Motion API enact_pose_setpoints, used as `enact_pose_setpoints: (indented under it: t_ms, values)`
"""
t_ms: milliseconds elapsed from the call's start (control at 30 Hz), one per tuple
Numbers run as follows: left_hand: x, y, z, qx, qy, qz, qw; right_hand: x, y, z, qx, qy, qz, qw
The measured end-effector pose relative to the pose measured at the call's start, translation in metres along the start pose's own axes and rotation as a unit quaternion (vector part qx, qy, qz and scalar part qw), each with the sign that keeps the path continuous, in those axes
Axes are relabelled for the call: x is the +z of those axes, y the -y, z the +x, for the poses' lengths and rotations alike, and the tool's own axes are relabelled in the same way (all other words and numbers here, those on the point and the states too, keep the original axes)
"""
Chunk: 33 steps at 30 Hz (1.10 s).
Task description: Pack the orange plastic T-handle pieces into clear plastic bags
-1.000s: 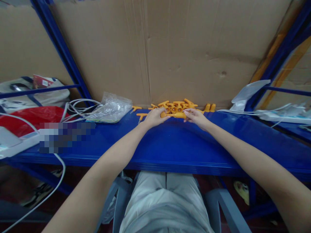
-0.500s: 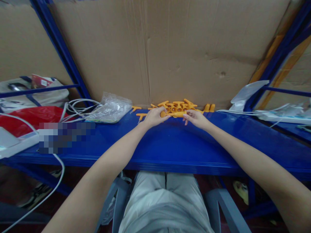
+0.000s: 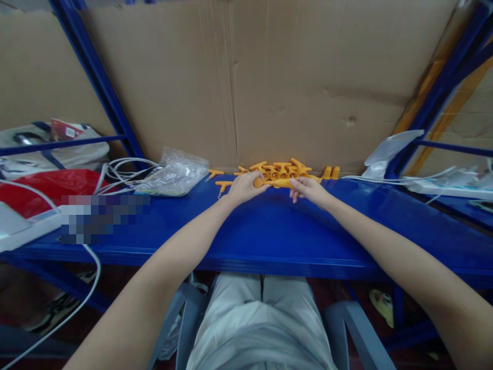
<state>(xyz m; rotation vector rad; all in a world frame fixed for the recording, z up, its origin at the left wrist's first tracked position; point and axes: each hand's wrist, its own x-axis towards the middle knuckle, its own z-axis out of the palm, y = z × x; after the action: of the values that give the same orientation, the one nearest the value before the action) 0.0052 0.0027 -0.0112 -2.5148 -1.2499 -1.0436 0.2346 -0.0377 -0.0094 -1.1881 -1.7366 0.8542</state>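
Note:
Between my hands lies a long orange plastic piece (image 3: 282, 183), held sideways just above the tabletop, with a rounded left end, a narrow neck and a thicker body. My left hand (image 3: 245, 188) is closed around its left end. At the right end, the thumb and fingers of my right hand (image 3: 310, 189) pinch the body. Behind the piece stand several orange parts with T-shaped tops (image 3: 283, 167) and round openings. Left of my left hand rest orange T-handled corkscrews (image 3: 223, 184) with metal spirals. Two orange caps (image 3: 331, 172) stand beyond my right hand.
The blue table (image 3: 254, 231) backs onto a cardboard panel (image 3: 277, 82). A clear plastic bag (image 3: 179, 172), white cables (image 3: 123, 167) and a red bag (image 3: 50, 187) lie on the left. At the right are a white power strip (image 3: 447, 187) and a blue metal post (image 3: 435, 92).
My right hand has shifted slightly left along the orange plastic piece and its fingers have curled in more. My left hand keeps its hold in nearly the same place.

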Motion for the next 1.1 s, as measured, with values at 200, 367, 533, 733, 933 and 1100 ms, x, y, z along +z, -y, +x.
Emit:
enact_pose_setpoints:
  t_ms: [200, 367, 533, 733, 933, 1100]
  values:
    - [-0.002, -0.006, 0.0, 0.015, -0.013, 0.014, 1.0, 0.001, -0.004, 0.0, 0.062, -0.014, 0.058, 0.996]
    - [-0.001, -0.006, 0.0, 0.002, 0.008, 0.011, 1.0, 0.002, -0.007, 0.002, 0.066, -0.007, 0.078, 0.995]
    - [-0.008, -0.01, 0.0, -0.044, 0.062, 0.025, 0.997, -0.001, -0.008, 0.007, 0.068, -0.066, 0.181, 0.979]
    - [-0.017, 0.015, 0.001, -0.207, 0.068, 0.167, 0.962, -0.021, -0.005, 0.012, 0.041, -0.195, 0.242, 0.95]
    - [-0.013, 0.056, -0.002, -0.219, 0.142, 0.198, 0.945, -0.03, 0.002, 0.031, 0.0, -0.272, 0.234, 0.934]
    - [-0.014, 0.04, 0.002, -0.262, 0.229, 0.222, 0.911, -0.021, 0.004, 0.065, -0.053, -0.3, 0.193, 0.933]
